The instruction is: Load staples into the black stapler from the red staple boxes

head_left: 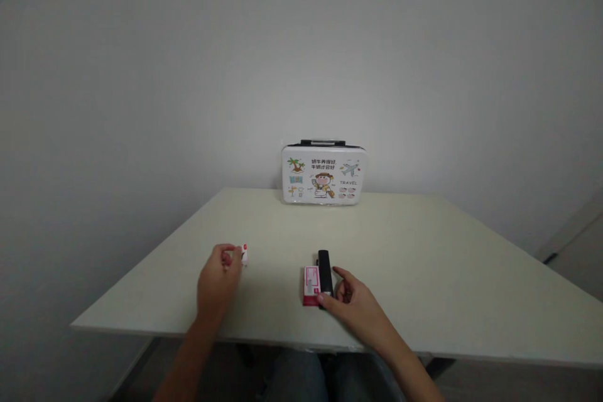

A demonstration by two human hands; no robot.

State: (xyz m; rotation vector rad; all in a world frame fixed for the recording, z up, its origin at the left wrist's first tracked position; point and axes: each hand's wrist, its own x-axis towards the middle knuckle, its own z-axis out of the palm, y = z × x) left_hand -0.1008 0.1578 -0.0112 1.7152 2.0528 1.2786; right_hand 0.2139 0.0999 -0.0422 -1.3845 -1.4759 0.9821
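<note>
My left hand (220, 273), at the left of the table, is closed in a pinch on a small white-and-red packet (244, 255). The fingers cover part of that packet. Near the front edge lies a black stapler (325, 267), pointing away from me. Against its left side rests a small pink-and-white box (311, 282) with a label. My right hand (353, 301) is curled around the stapler's near end from the right. Its thumb crosses the near end and reaches the box's corner, while the index finger lies along the right side.
A white case (324, 176) with cartoon prints and a black handle stands upright at the back of the pale table (400, 251), close to the grey wall. The table's front edge runs just before my lap.
</note>
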